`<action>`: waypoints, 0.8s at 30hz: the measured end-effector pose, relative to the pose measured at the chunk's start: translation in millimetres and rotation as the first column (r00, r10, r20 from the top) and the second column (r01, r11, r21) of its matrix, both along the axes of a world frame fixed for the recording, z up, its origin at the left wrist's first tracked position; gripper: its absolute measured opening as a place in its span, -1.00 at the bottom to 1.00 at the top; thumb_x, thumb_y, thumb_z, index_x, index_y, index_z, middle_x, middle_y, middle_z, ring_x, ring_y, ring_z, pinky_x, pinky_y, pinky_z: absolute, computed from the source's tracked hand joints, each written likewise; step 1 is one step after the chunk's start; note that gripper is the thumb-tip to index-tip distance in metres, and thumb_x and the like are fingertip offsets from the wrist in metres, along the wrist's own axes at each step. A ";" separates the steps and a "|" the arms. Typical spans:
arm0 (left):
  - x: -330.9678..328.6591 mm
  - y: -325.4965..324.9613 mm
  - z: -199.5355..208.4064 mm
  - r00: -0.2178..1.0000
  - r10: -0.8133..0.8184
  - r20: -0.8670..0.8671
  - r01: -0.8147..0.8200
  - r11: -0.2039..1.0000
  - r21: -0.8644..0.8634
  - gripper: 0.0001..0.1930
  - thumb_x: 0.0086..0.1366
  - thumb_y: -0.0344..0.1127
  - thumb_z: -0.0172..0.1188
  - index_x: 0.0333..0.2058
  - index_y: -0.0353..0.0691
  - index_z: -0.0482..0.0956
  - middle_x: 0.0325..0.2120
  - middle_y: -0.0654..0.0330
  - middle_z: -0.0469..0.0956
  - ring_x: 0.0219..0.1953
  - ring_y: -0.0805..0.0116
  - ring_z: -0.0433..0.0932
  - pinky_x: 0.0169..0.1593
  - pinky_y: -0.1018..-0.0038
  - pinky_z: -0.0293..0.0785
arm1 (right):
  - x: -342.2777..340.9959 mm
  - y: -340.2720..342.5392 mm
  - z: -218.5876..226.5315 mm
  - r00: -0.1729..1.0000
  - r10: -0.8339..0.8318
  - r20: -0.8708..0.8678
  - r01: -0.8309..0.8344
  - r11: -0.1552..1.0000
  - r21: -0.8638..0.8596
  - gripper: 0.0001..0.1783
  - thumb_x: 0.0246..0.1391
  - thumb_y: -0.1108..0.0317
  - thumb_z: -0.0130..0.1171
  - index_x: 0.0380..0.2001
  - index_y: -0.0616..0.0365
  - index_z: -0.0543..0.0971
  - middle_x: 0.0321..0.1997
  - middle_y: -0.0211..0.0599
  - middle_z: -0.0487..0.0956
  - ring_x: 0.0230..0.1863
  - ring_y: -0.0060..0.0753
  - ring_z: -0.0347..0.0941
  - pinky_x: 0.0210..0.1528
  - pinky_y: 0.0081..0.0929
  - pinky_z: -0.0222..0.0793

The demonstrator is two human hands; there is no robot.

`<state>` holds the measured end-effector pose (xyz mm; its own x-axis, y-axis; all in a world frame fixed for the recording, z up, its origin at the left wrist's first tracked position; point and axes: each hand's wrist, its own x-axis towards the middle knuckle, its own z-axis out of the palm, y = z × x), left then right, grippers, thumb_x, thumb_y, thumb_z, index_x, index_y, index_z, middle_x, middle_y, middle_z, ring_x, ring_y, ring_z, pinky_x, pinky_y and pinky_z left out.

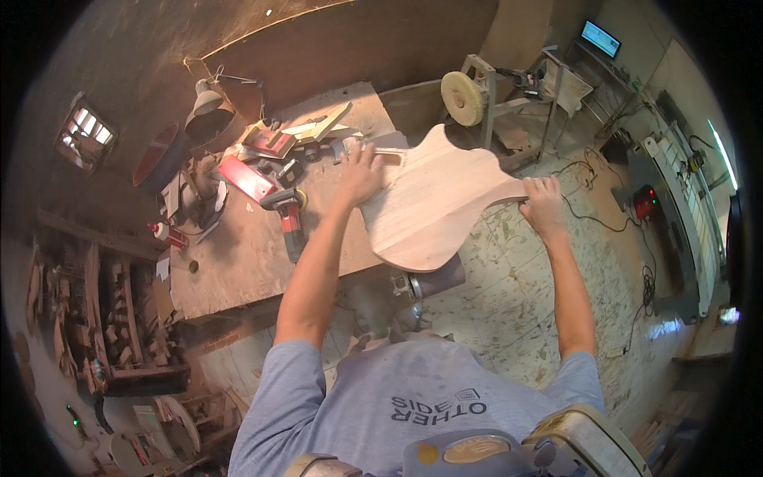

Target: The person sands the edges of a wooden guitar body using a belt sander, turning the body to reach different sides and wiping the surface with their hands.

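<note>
A pale bare-wood guitar body (437, 199) with curved horns lies across the right edge of the workbench and sticks out past it. My left hand (363, 173) holds its left end, beside a narrow slot cut in the wood. On the right, my right hand (544, 208) grips the tip of a long horn, fingers over the top. Under the body's near edge shows a dark cylinder (439, 278) on a metal fitting, perhaps a sanding drum; the wood hides part of it. An angle grinder (291, 219) rests on the bench, left of my left forearm.
The wooden workbench (238, 282) carries a lamp (208, 111), a red block (246, 178), a red-capped bottle (168, 234) and wood scraps. A yellow buffing wheel (464, 98) on a frame stands at the back. Cables (592, 211) trail over the floor at right.
</note>
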<state>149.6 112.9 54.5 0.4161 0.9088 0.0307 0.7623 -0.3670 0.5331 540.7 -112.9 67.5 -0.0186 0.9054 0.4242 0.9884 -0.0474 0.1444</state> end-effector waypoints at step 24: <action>-237.9 -52.0 137.2 0.774 0.016 0.633 0.194 0.946 -0.261 -0.01 0.24 0.75 -0.45 -0.16 -0.15 0.49 -0.55 0.24 0.43 -0.64 0.48 0.47 -0.61 0.54 0.35 | -168.5 -62.0 194.6 0.524 0.237 -0.818 -0.129 0.972 0.199 -0.51 0.07 -0.04 0.32 -0.22 0.22 0.62 -0.50 -0.50 0.48 -0.50 -0.67 0.36 -0.44 -0.67 0.18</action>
